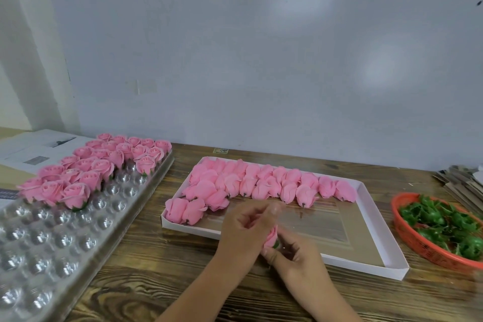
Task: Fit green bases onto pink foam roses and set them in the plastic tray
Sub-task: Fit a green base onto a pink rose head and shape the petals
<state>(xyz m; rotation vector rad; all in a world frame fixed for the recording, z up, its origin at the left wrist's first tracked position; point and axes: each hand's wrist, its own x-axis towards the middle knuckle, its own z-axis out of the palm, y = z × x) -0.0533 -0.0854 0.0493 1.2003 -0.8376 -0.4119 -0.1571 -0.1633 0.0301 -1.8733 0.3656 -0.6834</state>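
My left hand (243, 227) and my right hand (295, 251) meet over the front edge of the white box (379, 219). Between them is one pink foam rose (271, 236) with a bit of green base (276, 244) showing at its lower end. Fingers of both hands curl around it. The box holds several loose pink roses (261, 183) lying on their sides. At the left, the clear plastic tray (52, 238) carries several upright finished roses (86, 170) in its far cups. Green bases (444, 225) fill an orange basket (413, 240) at the right.
A wooden table (162, 277) carries everything. Papers (34, 149) lie behind the tray at far left. A stack of flat cardboard pieces (462, 183) sits at the far right. A white wall panel (261, 73) stands close behind the table.
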